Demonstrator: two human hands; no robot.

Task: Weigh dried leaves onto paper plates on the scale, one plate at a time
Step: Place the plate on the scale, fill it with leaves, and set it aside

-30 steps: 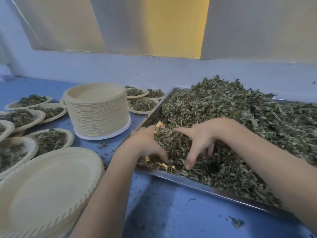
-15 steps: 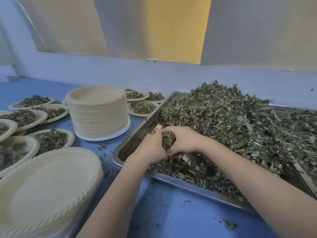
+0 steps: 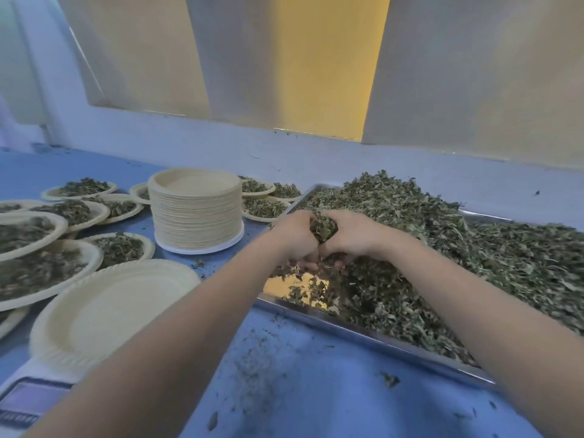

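A: A blue table [image 3: 316, 390] is stretching under a pale wall with a yellow panel. Where are the leaves?

B: The dried leaves [image 3: 442, 248] are heaped in a metal tray [image 3: 363, 335] on your right. A moment ago your fingers were spread over the heap; now your left hand [image 3: 295, 237] and right hand [image 3: 350, 235] are pressing together, curling round a clump and lifting it clear.

A: And the plate?

B: The empty plate [image 3: 107, 311] is waiting on the scale [image 3: 28, 403] at your lower left, so the carry across probably comes next; loose bits may be dropping.
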